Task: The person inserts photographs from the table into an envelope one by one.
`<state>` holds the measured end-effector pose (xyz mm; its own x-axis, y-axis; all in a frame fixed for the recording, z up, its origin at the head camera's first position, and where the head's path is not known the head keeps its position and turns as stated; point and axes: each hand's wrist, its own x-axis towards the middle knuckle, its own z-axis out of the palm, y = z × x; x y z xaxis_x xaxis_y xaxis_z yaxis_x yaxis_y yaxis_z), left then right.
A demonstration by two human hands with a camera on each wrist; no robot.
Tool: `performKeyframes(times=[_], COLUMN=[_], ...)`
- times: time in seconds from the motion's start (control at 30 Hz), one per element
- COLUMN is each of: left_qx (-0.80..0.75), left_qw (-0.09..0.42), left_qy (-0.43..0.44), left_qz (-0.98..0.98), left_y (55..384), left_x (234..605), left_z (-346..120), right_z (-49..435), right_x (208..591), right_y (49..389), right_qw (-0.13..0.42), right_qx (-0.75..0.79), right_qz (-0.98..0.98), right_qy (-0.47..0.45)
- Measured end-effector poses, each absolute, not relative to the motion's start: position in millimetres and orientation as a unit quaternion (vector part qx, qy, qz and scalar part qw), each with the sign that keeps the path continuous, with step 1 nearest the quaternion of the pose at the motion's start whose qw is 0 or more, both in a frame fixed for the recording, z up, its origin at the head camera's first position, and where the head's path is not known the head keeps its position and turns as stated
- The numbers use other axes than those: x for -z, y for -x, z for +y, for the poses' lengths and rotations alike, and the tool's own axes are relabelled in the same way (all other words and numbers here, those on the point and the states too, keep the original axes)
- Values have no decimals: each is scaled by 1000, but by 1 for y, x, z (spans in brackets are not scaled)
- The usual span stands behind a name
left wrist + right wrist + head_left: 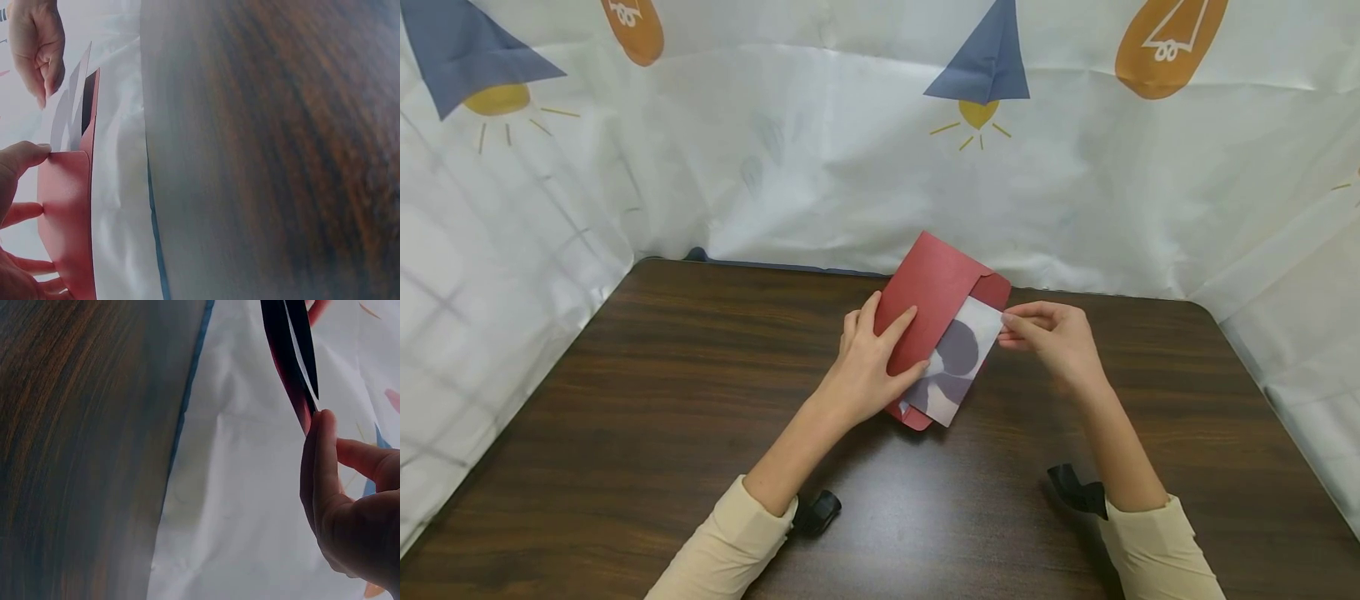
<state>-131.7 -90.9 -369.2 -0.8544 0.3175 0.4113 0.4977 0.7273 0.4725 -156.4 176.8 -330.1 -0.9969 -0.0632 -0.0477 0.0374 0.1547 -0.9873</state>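
Observation:
A red envelope (928, 279) is held tilted above the dark table, its flap side toward the right. A white card with grey-purple rounded shapes (958, 350) sticks partly out of its opening. My left hand (868, 362) grips the envelope, fingers spread over its front and thumb near the opening. In the left wrist view the thumb lies at the rim of the red envelope (65, 200). My right hand (1056, 337) pinches the card's upper right corner between thumb and fingers. The right wrist view shows the right hand's fingertips (325, 425) at the card's edge. The card's inner part is hidden in the envelope.
The brown wood-grain table (662, 400) reaches back to a white cloth curtain (820, 167) printed with lamps and bulbs. Black wrist camera mounts (816, 512) sit at both cream sleeves (730, 542).

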Motion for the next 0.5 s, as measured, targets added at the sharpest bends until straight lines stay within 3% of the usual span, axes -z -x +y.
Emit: performKeyframes(times=[0.5], left_qx=[288], left_qw=[163], left_qy=[229], left_qz=[-915], left_y=[131], left_x=[370], left_z=[-90], right_z=[171], right_x=[332], right_y=[155], right_qw=[36], right_qx=[647], right_qz=[762], right_qy=[13])
